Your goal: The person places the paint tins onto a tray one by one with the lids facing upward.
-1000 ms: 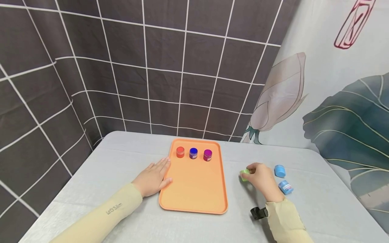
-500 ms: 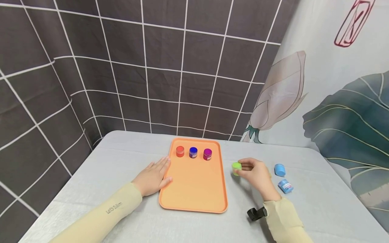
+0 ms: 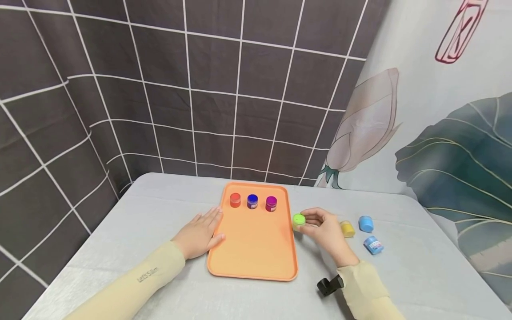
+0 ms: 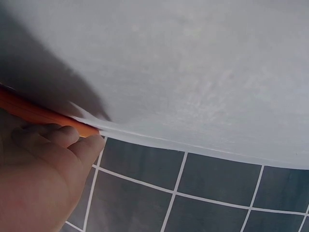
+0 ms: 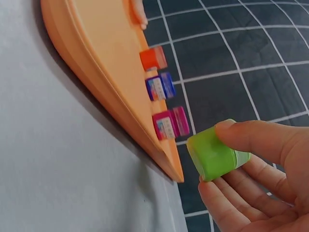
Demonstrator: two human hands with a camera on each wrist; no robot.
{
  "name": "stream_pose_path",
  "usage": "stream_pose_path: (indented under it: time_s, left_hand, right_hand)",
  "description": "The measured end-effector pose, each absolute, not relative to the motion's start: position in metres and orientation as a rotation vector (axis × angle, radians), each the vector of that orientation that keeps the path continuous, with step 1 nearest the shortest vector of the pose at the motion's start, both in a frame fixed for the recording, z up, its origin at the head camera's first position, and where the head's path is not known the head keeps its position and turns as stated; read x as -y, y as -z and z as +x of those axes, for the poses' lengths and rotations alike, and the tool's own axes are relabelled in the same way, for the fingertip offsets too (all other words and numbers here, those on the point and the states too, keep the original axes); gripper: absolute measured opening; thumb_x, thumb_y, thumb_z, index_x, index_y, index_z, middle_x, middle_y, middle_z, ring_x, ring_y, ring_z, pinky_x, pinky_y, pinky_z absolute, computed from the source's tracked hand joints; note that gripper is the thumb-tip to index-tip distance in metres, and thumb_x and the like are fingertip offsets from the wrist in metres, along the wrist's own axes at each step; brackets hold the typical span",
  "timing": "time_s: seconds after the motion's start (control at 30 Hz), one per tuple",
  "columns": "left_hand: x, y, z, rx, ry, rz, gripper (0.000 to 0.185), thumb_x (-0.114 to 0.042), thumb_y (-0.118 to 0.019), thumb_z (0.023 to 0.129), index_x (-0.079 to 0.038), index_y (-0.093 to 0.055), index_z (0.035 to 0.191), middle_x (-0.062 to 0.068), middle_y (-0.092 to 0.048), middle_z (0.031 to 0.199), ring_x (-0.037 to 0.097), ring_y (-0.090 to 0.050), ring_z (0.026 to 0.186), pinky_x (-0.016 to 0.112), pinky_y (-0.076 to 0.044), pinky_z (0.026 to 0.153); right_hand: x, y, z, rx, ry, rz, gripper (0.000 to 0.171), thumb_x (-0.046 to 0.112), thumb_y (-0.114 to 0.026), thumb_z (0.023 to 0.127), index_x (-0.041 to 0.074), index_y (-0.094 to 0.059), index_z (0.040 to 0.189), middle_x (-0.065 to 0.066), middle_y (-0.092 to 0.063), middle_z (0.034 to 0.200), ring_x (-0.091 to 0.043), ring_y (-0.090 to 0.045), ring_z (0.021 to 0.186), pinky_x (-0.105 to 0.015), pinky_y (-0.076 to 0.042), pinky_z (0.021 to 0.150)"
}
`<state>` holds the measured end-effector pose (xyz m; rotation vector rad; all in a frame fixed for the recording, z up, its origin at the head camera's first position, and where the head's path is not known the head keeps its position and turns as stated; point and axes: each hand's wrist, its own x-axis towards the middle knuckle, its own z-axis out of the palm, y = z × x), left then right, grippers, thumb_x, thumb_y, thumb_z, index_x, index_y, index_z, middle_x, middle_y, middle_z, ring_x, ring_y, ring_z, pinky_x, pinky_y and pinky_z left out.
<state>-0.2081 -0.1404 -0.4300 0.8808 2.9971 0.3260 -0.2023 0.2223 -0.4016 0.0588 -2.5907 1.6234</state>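
My right hand (image 3: 320,226) pinches a small green jar (image 3: 298,219) (image 5: 217,152) between thumb and fingers, lifted just above the right rim of the orange tray (image 3: 256,249). A red jar (image 3: 235,199), a blue jar (image 3: 252,201) and a magenta jar (image 3: 271,203) stand in a row at the tray's far end; the right wrist view shows them too. My left hand (image 3: 200,232) lies flat on the grey table, its fingers against the tray's left edge (image 4: 43,116).
A yellow jar (image 3: 347,228) and two light blue jars (image 3: 366,223) (image 3: 374,245) sit on the grey table (image 3: 120,231) right of my right hand. A tiled dark backdrop and a floral cloth stand behind the table.
My right hand has lifted the green jar off the table and carried it left to the tray's right edge, uncovering the yellow jar. The left hand has stayed put.
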Motion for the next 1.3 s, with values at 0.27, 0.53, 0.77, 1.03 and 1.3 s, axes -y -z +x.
stream_pose_path:
  time_s: [0.27, 0.53, 0.77, 1.03, 1.3]
  left_hand:
    - [0.141, 0.428, -0.206, -3.0, -0.324, 0.878, 0.072, -0.044, -0.048, 0.105, 0.008, -0.034, 0.153, 0.023, -0.034, 0.16, 0.037, -0.03, 0.15, 0.058, -0.028, 0.119]
    - [0.143, 0.426, -0.205, -3.0, -0.335, 0.874, 0.072, -0.043, -0.048, 0.105, 0.008, -0.034, 0.153, 0.023, -0.034, 0.16, 0.038, -0.03, 0.149, 0.058, -0.028, 0.118]
    - [0.142, 0.424, -0.204, -2.995, -0.328, 0.856, 0.071, -0.043, -0.048, 0.105, 0.008, -0.035, 0.153, 0.022, -0.034, 0.16, 0.037, -0.029, 0.15, 0.057, -0.027, 0.119]
    - [0.14, 0.424, -0.205, -2.992, -0.322, 0.84, 0.072, -0.043, -0.048, 0.105, 0.008, -0.034, 0.154, 0.022, -0.033, 0.161, 0.036, -0.029, 0.15, 0.058, -0.027, 0.119]
    - [0.14, 0.425, -0.205, -2.994, -0.307, 0.83, 0.072, -0.044, -0.048, 0.105, 0.007, -0.033, 0.154, 0.022, -0.032, 0.161, 0.036, -0.028, 0.151, 0.058, -0.026, 0.119]
  right_hand:
    - [-0.207, 0.402, -0.204, 2.56, -1.668, 0.122, 0.039, -0.002, -0.084, 0.079, -0.003, -0.068, 0.115, -0.016, -0.073, 0.109, -0.028, -0.072, 0.102, -0.025, -0.058, 0.086]
    - [-0.191, 0.396, -0.21, 2.581, -1.661, 0.161, 0.038, -0.001, -0.084, 0.078, -0.003, -0.069, 0.113, -0.015, -0.073, 0.109, -0.029, -0.073, 0.103, -0.029, -0.06, 0.084]
    - [-0.173, 0.394, -0.219, 2.577, -1.684, 0.21, 0.035, -0.004, -0.083, 0.078, -0.002, -0.069, 0.111, -0.014, -0.073, 0.107, -0.028, -0.073, 0.101, -0.029, -0.06, 0.084]
    - [-0.151, 0.395, -0.226, 2.572, -1.708, 0.203, 0.036, -0.004, -0.085, 0.077, -0.002, -0.069, 0.109, -0.014, -0.073, 0.106, -0.028, -0.072, 0.098, -0.033, -0.06, 0.086]
    - [-0.129, 0.396, -0.235, 2.553, -1.777, 0.215, 0.035, -0.004, -0.084, 0.077, -0.002, -0.07, 0.109, -0.012, -0.073, 0.103, -0.027, -0.072, 0.097, -0.035, -0.06, 0.086]
